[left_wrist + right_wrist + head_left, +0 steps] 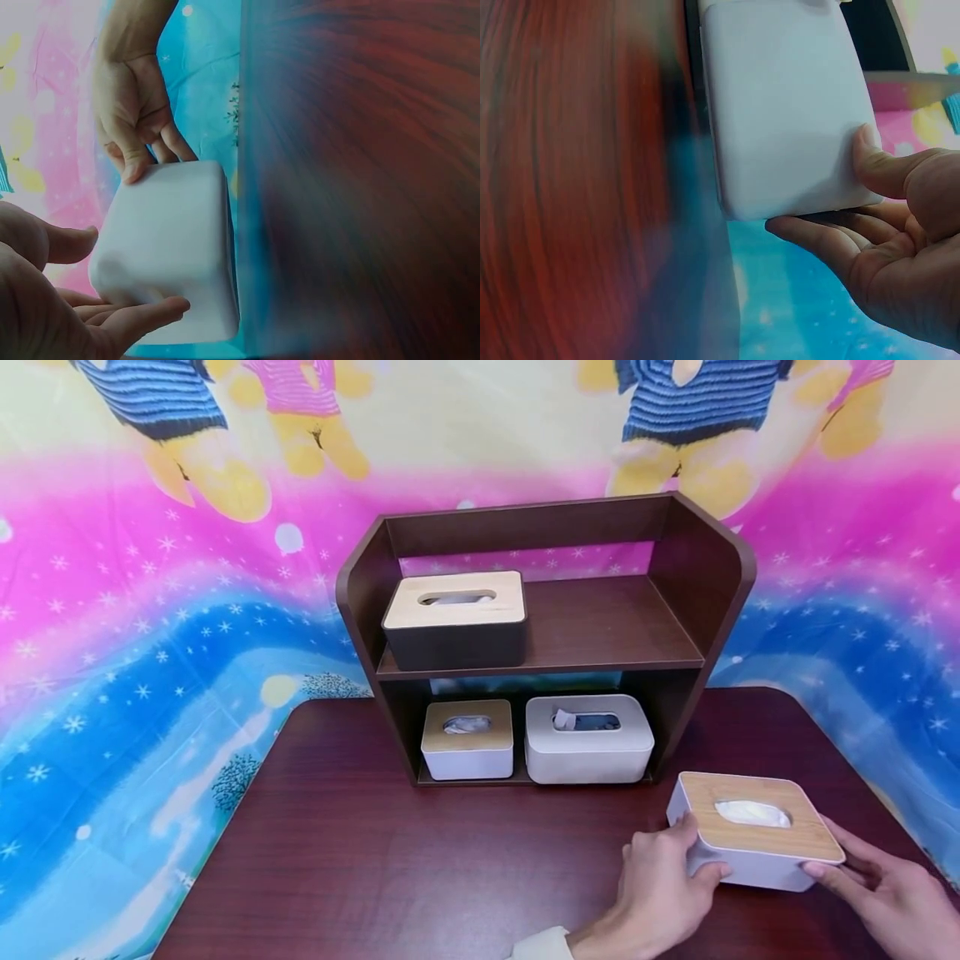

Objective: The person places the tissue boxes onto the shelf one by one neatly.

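Observation:
A tissue box (pixel 753 843) with a white body and light wooden lid is at the right of the table in the head view. White tissue shows in its oval slot. My left hand (pixel 663 881) grips its left end, the thumb on the front face. My right hand (pixel 896 889) holds the opposite end, with its thumb on the front corner. In the right wrist view the right fingers (pixel 817 236) lie along the box's end. Whether the box touches the table cannot be told.
A dark brown two-tier shelf (pixel 682 585) stands on the table (pixel 420 868). A black tissue box (pixel 457 647) with a wooden lid sits on its upper left. Below are a small white wood-topped tissue box (pixel 468 764) and a larger off-white one (pixel 588 760).

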Demonstrator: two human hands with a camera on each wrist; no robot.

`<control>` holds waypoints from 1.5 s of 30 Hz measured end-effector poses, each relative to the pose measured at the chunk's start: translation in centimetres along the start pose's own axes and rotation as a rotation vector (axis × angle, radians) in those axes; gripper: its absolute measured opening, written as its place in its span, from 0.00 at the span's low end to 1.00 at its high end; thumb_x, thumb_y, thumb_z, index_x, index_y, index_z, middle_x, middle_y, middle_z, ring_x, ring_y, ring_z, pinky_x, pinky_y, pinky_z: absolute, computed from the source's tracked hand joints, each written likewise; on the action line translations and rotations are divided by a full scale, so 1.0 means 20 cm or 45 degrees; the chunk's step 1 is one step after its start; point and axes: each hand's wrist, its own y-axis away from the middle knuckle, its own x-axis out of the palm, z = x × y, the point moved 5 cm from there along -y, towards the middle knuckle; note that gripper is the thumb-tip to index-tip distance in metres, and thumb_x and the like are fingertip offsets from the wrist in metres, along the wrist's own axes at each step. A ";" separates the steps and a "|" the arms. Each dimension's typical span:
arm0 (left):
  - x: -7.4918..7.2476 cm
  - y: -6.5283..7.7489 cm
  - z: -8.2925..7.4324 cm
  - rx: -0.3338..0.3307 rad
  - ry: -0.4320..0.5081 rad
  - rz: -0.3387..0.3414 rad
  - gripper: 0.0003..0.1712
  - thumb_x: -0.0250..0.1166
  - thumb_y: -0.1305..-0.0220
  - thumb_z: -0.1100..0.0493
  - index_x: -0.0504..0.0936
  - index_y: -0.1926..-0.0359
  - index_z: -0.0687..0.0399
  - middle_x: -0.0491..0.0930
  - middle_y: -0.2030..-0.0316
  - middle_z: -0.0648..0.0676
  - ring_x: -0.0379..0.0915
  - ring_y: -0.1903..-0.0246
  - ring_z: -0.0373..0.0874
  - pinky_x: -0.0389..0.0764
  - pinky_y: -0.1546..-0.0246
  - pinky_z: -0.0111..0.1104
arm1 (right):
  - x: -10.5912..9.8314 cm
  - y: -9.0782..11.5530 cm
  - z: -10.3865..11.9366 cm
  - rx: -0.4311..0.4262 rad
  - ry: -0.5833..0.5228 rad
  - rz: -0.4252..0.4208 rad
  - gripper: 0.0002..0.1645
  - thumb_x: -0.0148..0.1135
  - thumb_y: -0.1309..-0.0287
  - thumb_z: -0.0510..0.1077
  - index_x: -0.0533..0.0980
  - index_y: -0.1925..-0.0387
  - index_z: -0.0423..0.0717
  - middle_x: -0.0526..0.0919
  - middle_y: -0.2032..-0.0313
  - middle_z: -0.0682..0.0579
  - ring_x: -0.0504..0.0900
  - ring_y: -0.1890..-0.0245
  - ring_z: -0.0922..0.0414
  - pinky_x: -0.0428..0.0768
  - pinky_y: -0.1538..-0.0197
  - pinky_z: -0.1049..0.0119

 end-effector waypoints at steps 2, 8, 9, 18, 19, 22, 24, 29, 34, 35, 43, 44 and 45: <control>-0.03 0.01 0.03 -0.005 0.012 -0.017 0.24 0.79 0.36 0.43 0.89 0.41 0.39 0.93 0.55 0.43 0.88 0.60 0.34 0.84 0.66 0.22 | 0.02 0.01 0.03 -0.002 0.014 0.037 0.44 0.65 0.23 0.52 0.62 0.24 0.24 0.82 0.49 0.17 0.83 0.72 0.59 0.73 0.75 0.73; -0.14 0.03 0.11 -0.029 0.059 -0.083 0.29 0.79 0.36 0.45 0.88 0.36 0.47 0.93 0.52 0.48 0.89 0.55 0.35 0.87 0.59 0.25 | 0.05 0.01 0.18 -0.002 -0.052 0.151 0.49 0.65 0.24 0.59 0.62 0.24 0.25 0.83 0.47 0.19 0.93 0.58 0.37 0.85 0.71 0.70; -0.16 0.03 0.12 -0.026 0.063 -0.096 0.29 0.79 0.36 0.46 0.88 0.36 0.48 0.93 0.51 0.49 0.89 0.54 0.35 0.87 0.58 0.25 | 0.06 0.02 0.21 -0.014 -0.062 0.155 0.49 0.65 0.24 0.59 0.62 0.24 0.25 0.83 0.46 0.19 0.93 0.58 0.37 0.85 0.71 0.70; -0.31 0.03 0.23 -0.041 0.187 -0.122 0.30 0.79 0.35 0.53 0.86 0.33 0.50 0.89 0.73 0.48 0.54 0.83 0.19 0.61 0.83 0.16 | 0.09 0.03 0.44 -0.207 -0.159 -0.015 0.43 0.75 0.33 0.49 0.70 0.25 0.34 0.84 0.44 0.23 0.90 0.64 0.70 0.80 0.71 0.80; -0.32 0.03 0.25 -0.048 0.196 -0.130 0.30 0.79 0.35 0.54 0.86 0.34 0.50 0.89 0.73 0.49 0.53 0.83 0.19 0.59 0.85 0.16 | 0.11 0.03 0.46 -0.225 -0.171 -0.023 0.42 0.76 0.33 0.49 0.71 0.25 0.34 0.85 0.45 0.24 0.87 0.64 0.76 0.80 0.71 0.82; -0.36 0.04 0.30 -0.067 0.232 -0.163 0.29 0.79 0.35 0.56 0.86 0.34 0.54 0.94 0.61 0.52 0.69 0.75 0.15 0.69 0.77 0.11 | 0.14 0.03 0.53 -0.261 -0.218 -0.033 0.42 0.77 0.35 0.48 0.72 0.26 0.36 0.84 0.43 0.26 0.80 0.62 0.85 0.79 0.69 0.85; -0.39 0.05 0.33 -0.094 0.297 -0.176 0.30 0.78 0.35 0.58 0.84 0.33 0.57 0.92 0.52 0.56 0.81 0.65 0.21 0.77 0.68 0.10 | 0.16 0.04 0.58 -0.279 -0.246 -0.045 0.42 0.78 0.36 0.47 0.73 0.26 0.38 0.83 0.41 0.27 0.78 0.61 0.86 0.79 0.68 0.86; -0.46 0.05 0.39 -0.156 0.471 -0.208 0.30 0.76 0.33 0.63 0.81 0.33 0.64 0.86 0.42 0.64 0.88 0.50 0.42 0.84 0.57 0.18 | 0.19 0.04 0.69 -0.340 -0.344 -0.103 0.42 0.81 0.41 0.42 0.75 0.27 0.40 0.84 0.40 0.31 0.74 0.58 0.92 0.77 0.64 0.90; -0.54 0.06 0.42 -0.139 0.572 -0.258 0.29 0.76 0.33 0.65 0.80 0.33 0.67 0.84 0.40 0.68 0.87 0.47 0.49 0.86 0.54 0.26 | 0.19 0.03 0.78 -0.385 -0.387 -0.142 0.42 0.81 0.42 0.41 0.76 0.27 0.43 0.84 0.39 0.35 0.72 0.53 0.94 0.75 0.59 0.93; -0.55 0.06 0.43 -0.137 0.586 -0.270 0.29 0.76 0.33 0.65 0.80 0.33 0.68 0.84 0.40 0.68 0.87 0.47 0.50 0.86 0.53 0.26 | 0.19 0.03 0.80 -0.392 -0.391 -0.146 0.42 0.81 0.42 0.41 0.76 0.27 0.44 0.84 0.38 0.35 0.71 0.53 0.94 0.75 0.58 0.93; -0.63 0.08 0.49 -0.161 0.611 -0.333 0.30 0.78 0.35 0.63 0.81 0.34 0.66 0.84 0.40 0.66 0.88 0.48 0.51 0.87 0.53 0.28 | 0.21 0.03 0.90 -0.438 -0.375 -0.197 0.39 0.82 0.43 0.43 0.79 0.29 0.48 0.87 0.41 0.41 0.71 0.48 0.91 0.71 0.54 0.93; -0.64 0.08 0.50 -0.166 0.612 -0.343 0.30 0.78 0.36 0.63 0.81 0.34 0.66 0.84 0.40 0.66 0.88 0.48 0.51 0.87 0.53 0.28 | 0.21 0.03 0.91 -0.441 -0.373 -0.201 0.39 0.82 0.43 0.43 0.79 0.30 0.48 0.87 0.41 0.41 0.70 0.48 0.91 0.71 0.54 0.94; -0.65 0.08 0.51 -0.171 0.610 -0.351 0.30 0.78 0.36 0.62 0.81 0.35 0.66 0.84 0.40 0.66 0.88 0.48 0.51 0.87 0.54 0.28 | 0.21 0.03 0.92 -0.445 -0.373 -0.206 0.39 0.82 0.43 0.43 0.79 0.30 0.48 0.87 0.41 0.42 0.70 0.48 0.91 0.71 0.53 0.93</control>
